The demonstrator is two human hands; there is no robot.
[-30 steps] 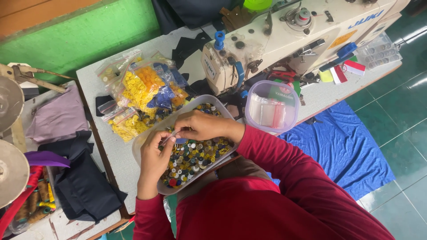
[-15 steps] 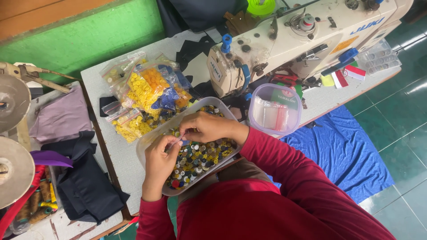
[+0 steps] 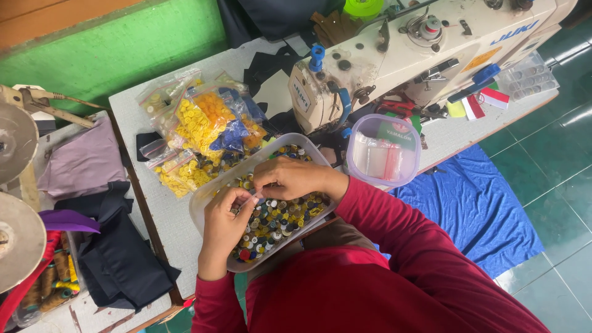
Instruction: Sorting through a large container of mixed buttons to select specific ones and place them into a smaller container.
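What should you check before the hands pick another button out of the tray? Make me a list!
1. Tray rests on the table: not ok, its near end juts past the table edge toward the lap.
2. Buttons within reach in the tray: ok.
3. Left hand free: cannot tell, its fingertips pinch together, anything between them is too small to see.
4. Right hand free: cannot tell, it meets the left hand's fingertips.
5. Bags of yellow buttons clear of the hands: ok, beside the tray.
6. Lidded round tub out of the way: ok.
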